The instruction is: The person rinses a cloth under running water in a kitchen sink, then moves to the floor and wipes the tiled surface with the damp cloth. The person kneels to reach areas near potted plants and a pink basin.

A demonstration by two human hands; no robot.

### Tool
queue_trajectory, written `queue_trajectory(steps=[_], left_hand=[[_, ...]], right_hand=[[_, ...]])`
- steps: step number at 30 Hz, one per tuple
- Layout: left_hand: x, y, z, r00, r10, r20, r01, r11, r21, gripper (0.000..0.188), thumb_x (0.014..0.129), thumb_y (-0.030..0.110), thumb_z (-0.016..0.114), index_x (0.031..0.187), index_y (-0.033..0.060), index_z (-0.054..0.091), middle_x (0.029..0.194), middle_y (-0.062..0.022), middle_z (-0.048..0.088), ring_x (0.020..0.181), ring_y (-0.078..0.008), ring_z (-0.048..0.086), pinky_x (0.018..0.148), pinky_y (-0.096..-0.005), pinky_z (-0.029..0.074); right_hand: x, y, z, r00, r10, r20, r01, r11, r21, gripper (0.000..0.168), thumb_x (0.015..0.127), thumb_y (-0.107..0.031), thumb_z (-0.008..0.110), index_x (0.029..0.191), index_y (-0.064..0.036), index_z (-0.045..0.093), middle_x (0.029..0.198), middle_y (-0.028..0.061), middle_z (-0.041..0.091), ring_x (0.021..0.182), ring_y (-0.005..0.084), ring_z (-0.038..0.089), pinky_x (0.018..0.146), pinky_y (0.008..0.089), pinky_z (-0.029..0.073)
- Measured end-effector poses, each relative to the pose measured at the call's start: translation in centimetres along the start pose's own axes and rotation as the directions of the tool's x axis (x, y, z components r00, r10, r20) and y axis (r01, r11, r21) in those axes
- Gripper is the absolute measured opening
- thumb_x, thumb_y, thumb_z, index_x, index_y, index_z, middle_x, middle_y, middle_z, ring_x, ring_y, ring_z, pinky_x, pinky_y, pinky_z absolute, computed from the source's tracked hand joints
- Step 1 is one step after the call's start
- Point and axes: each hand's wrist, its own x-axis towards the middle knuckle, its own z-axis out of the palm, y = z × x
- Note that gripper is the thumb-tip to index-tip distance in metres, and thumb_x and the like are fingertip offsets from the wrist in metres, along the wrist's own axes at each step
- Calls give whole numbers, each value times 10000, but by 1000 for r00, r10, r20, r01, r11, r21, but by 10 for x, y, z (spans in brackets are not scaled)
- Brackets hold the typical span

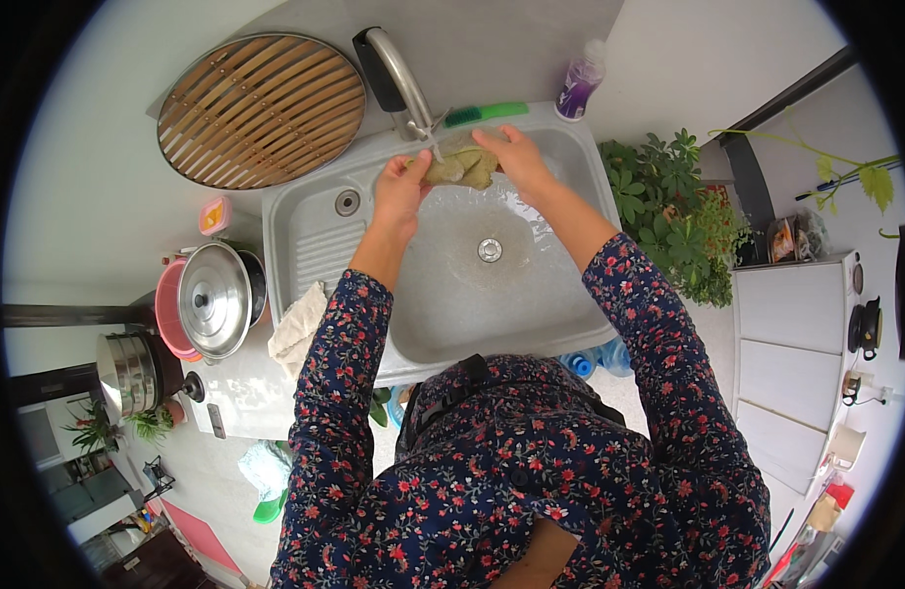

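Note:
Between my two hands an olive-green cloth (463, 168) is stretched under the faucet (401, 81), near the back rim of a grey sink (452, 324). Its left end is pinched by my left hand (401, 191), thumb on top. My right hand (520, 158) grips the right end. A thin stream of water (436, 147) falls from the spout onto the cloth. Below, the basin is wet and shallow water spreads around the metal drain (489, 250). The undersides of the cloth and some fingers are hidden.
A green brush (489, 113) and a purple bottle (580, 81) stand along the back ledge. At left are a round slatted wooden rack (261, 110), a lidded metal pot (215, 300) and a beige cloth (297, 331) on the sink's edge. Leafy plants (666, 206) border the right side.

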Motion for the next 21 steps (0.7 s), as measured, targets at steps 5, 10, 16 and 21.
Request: queue_trajectory(steps=[5,10,16,21], left_hand=[[-7,1,2,999,32,38,-34,998,62,220,915,250,650,1031,82,567,957,-6,634,887,-122,592,809,-286,469],[-1,7,-6,993,-89,81,97,990,-106,230,1005,240,488,1144,62,536,1110,-44,609,955,-143,579,892,-335,475],[-1,4,-9,991,-129,-32,111,934,-338,247,1013,246,465,1156,51,518,1101,-57,604,986,-197,600,893,-368,502],[10,-12,-25,980,-152,-127,91,916,-390,296,1024,272,429,1184,35,505,1204,-86,577,1104,-222,562,973,-388,459]], right_hand=[[-11,-24,-6,978,157,133,-194,922,336,711,849,-444,690,1333,-6,409,1194,129,558,1092,245,574,937,389,469],[-16,-35,-8,955,194,226,-273,875,400,749,829,-330,744,1376,-36,326,1225,132,523,1136,261,550,954,398,472],[-22,-23,-13,953,156,258,-261,856,446,899,796,-170,771,1474,-62,191,1320,150,484,1207,267,506,963,401,468],[-17,-12,-21,966,99,240,-169,942,290,707,832,-165,726,1416,-48,346,1272,125,533,1158,228,539,956,362,461]])
